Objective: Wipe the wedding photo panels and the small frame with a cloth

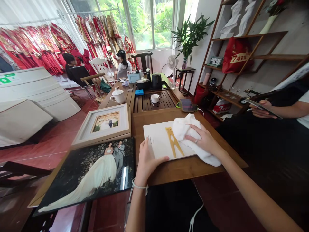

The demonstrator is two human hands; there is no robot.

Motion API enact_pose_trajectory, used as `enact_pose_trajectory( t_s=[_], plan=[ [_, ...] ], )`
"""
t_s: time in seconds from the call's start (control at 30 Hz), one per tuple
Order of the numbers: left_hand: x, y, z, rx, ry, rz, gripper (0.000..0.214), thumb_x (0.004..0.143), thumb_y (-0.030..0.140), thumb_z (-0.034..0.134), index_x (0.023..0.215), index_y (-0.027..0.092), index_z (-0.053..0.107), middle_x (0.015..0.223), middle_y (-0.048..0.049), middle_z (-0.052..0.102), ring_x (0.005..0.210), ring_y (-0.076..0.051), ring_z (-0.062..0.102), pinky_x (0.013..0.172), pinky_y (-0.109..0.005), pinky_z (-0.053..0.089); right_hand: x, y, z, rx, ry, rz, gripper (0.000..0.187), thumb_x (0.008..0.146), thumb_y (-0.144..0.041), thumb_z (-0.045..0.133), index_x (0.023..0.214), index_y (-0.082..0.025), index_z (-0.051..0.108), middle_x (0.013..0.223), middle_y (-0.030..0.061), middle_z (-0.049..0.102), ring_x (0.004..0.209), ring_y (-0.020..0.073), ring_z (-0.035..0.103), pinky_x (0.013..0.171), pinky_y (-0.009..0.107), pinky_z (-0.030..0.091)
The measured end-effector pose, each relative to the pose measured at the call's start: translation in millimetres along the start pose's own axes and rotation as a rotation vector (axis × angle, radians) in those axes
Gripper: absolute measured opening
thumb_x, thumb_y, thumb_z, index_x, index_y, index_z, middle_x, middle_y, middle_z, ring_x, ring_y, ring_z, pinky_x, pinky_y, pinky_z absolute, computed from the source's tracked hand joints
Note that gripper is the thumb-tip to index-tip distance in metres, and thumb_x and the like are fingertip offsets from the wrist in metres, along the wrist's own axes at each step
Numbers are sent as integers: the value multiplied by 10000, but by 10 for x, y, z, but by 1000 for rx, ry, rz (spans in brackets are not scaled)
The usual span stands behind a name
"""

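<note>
A thin white book (158, 143) with a yellow cat figure on its cover lies flat on the wooden table before me. My left hand (147, 159) grips its left side, the thumb resting on the lower edge of the cover and the fingers along the side. On the right part of the cover is a bunched white towel (182, 127), which my right hand (202, 138) presses down and clasps. One end of the towel hangs past the book onto the table. Left of the book are a large wedding photo panel (94, 175) and a framed wedding photo (106, 124).
Behind the book are a phone (187, 105), a white cup (155, 98) on a slatted tea tray (145, 104), a lidded white mug (118, 95) and a black kettle (156, 80). A person's hand (262, 108) holds a device at right. Two people sit farther back near garment racks.
</note>
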State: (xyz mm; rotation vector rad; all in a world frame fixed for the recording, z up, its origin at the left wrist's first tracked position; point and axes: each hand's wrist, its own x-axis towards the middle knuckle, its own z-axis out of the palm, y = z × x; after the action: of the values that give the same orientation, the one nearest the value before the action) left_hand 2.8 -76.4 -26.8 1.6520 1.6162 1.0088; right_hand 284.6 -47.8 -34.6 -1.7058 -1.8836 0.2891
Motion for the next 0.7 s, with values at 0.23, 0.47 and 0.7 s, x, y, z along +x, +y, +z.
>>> enact_pose_trajectory(
  t_s=[0.23, 0.47, 0.7],
  plan=[
    [-96, 18, -48, 91, -46, 38, 1232, 424, 365, 912, 1470, 155, 295, 1457, -198, 406, 1378, -400, 341, 1140, -552, 274, -5, -23, -1, -1, 4, -6, 556, 869, -600, 523, 1335, -297, 540, 1286, 129, 511, 1197, 357, 540, 958, 499, 470],
    [-122, -98, 4, 170, -47, 92, 1117, 531, 433, 864, 1454, 131, 311, 1461, -206, 405, 1304, -394, 375, 1097, -574, 304, 100, -40, 8, -46, 48, -12, 500, 855, -598, 541, 1235, -278, 595, 1134, 110, 529, 1092, 336, 576, 902, 468, 490],
    [-131, -105, 48, 294, -63, 158, 1019, 671, 514, 755, 1473, 86, 295, 1515, -218, 361, 1313, -405, 350, 1105, -553, 291, 533, -140, 23, -79, 6, 9, 501, 829, -580, 577, 1214, -261, 617, 1143, 118, 524, 1002, 336, 602, 854, 475, 502]
  ],
)
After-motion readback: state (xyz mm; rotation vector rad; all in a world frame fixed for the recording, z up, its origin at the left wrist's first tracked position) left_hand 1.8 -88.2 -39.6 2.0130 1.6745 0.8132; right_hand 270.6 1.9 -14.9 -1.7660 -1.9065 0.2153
